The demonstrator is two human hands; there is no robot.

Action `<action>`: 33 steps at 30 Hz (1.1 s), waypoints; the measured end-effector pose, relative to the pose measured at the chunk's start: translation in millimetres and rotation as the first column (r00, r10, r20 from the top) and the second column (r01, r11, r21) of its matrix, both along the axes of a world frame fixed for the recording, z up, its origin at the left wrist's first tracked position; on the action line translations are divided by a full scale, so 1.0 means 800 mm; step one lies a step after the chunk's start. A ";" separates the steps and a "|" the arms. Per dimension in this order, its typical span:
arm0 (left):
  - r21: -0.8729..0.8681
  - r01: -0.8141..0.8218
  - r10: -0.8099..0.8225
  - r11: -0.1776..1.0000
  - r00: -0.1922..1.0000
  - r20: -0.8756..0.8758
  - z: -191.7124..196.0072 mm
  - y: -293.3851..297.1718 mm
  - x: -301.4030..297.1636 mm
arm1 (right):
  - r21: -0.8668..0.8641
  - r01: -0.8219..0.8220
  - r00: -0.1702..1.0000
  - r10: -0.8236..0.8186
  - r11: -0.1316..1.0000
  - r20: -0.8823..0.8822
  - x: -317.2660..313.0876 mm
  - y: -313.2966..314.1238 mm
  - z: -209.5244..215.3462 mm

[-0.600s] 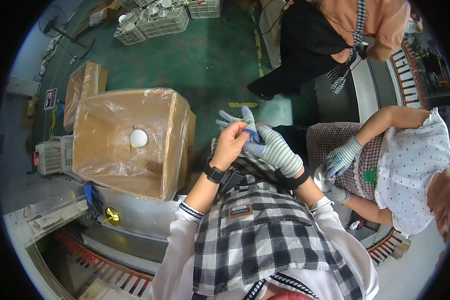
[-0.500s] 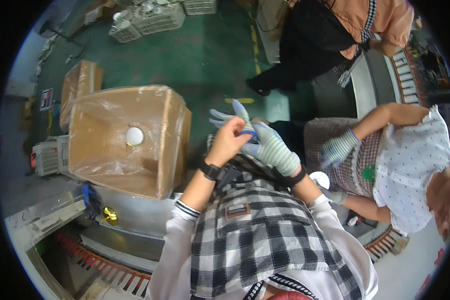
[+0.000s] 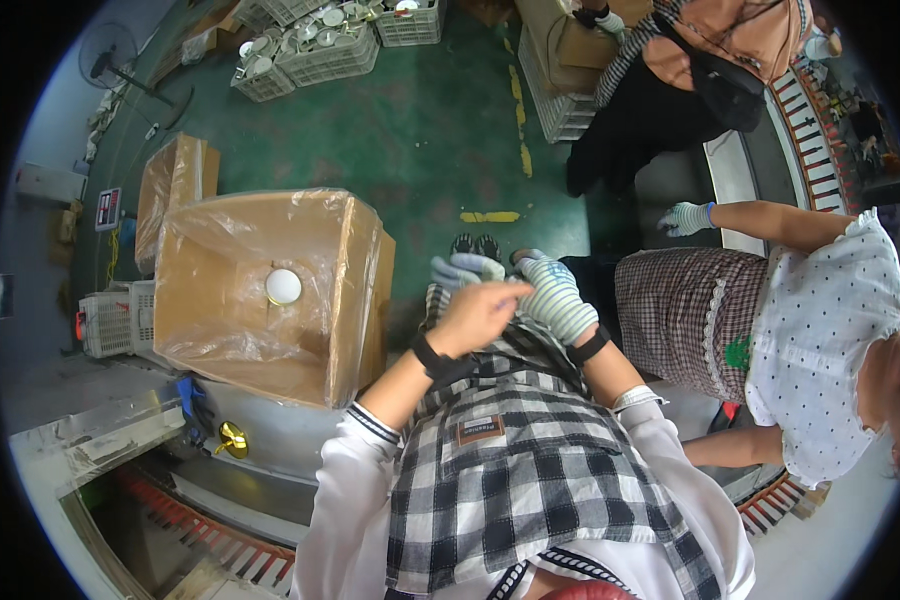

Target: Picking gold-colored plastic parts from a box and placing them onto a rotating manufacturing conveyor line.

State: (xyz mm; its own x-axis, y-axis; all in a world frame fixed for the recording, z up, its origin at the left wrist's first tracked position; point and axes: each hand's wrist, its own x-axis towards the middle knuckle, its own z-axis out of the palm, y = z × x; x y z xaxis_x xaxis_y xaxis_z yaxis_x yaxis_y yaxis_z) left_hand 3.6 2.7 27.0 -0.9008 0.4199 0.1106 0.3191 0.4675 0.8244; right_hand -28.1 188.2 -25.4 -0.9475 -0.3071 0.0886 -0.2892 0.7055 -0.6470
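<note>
A loose striped work glove [image 3: 466,270] hangs in front of my checked apron, its pale fingers toward the far left. My bare left hand [image 3: 482,318] lies over the glove's cuff end with fingers bent, and it hides that cuff. My right hand [image 3: 560,300] wears a matching white-and-green striped glove and is curled close against the left fingertips. Its own fingertips are partly hidden behind the left hand, where the loose glove is gripped. Black bands sit round both wrists.
Left stands a large carton [image 3: 370,300] lined with clear plastic, holding a round white-topped piece [image 3: 283,287]. A gold piece [image 3: 232,440] lies on the metal surface nearby. A co-worker in a checked apron [image 3: 670,310] stands right; another person [image 3: 620,130] is farther off. Crates [image 3: 330,65] stand far left.
The loose glove has swung lower and left, and my left hand now covers its blue cuff. My view has shifted slightly. The co-worker's gloved hand has reached out farther away.
</note>
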 end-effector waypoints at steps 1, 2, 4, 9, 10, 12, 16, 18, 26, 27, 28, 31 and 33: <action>-0.073 0.078 -0.082 0.994 0.995 -0.054 0.002 0.003 0.005 | 0.081 -0.017 1.000 0.018 0.997 -0.007 -0.004 0.001 -0.005; -0.145 0.055 -0.059 0.988 0.998 -0.027 0.007 -0.003 0.009 | 0.163 -0.034 0.999 0.036 0.986 -0.011 -0.006 0.001 -0.011; -0.290 -0.002 -0.004 0.957 1.000 -0.021 -0.009 -0.028 0.004 | 0.154 -0.032 0.999 0.029 0.988 0.019 -0.010 -0.005 -0.008; -0.715 -0.128 0.180 0.687 0.984 -0.004 -0.097 -0.039 -0.035 | 0.017 -0.098 0.981 0.099 0.995 -0.167 0.003 -0.034 0.045; -0.623 -0.159 0.169 0.766 0.985 -0.044 -0.090 -0.041 -0.036 | 0.046 -0.106 0.963 0.115 0.993 -0.242 0.011 -0.048 0.056; -0.435 -0.044 0.049 0.899 0.999 0.001 -0.073 -0.048 -0.069 | 0.049 -0.056 0.982 0.063 0.997 -0.176 -0.006 -0.050 0.059; 0.478 -0.358 -0.454 0.802 0.153 0.878 -0.033 -0.070 -0.075 | 0.096 -0.040 0.980 0.058 0.995 -0.189 -0.004 -0.029 0.022; 0.572 -0.551 -0.584 0.607 0.179 0.792 -0.047 -0.070 -0.069 | 0.165 -0.102 0.994 0.096 0.981 0.042 0.012 -0.037 0.020; 0.655 -0.495 -0.198 0.570 0.691 0.695 -0.047 -0.060 -0.052 | -0.206 -0.097 0.976 0.052 0.974 -0.212 0.024 -0.045 0.030; 0.684 -0.388 -0.166 0.618 0.786 0.595 -0.045 -0.051 -0.047 | -0.207 -0.096 0.977 0.052 0.974 -0.206 0.030 -0.049 0.037; 0.685 -0.385 -0.168 0.618 0.787 0.594 -0.032 -0.031 -0.051 | -0.177 -0.113 0.972 0.072 0.978 -0.222 0.027 -0.048 0.040; 0.705 -0.133 -0.353 0.697 0.792 0.499 -0.021 0.023 -0.079 | -0.087 -0.147 0.937 0.110 0.985 -0.332 0.032 -0.061 0.049; 0.586 -0.506 -0.288 0.633 0.549 0.785 -0.073 0.016 -0.081 | -0.014 -0.232 0.908 0.212 0.973 -0.362 0.044 -0.073 0.053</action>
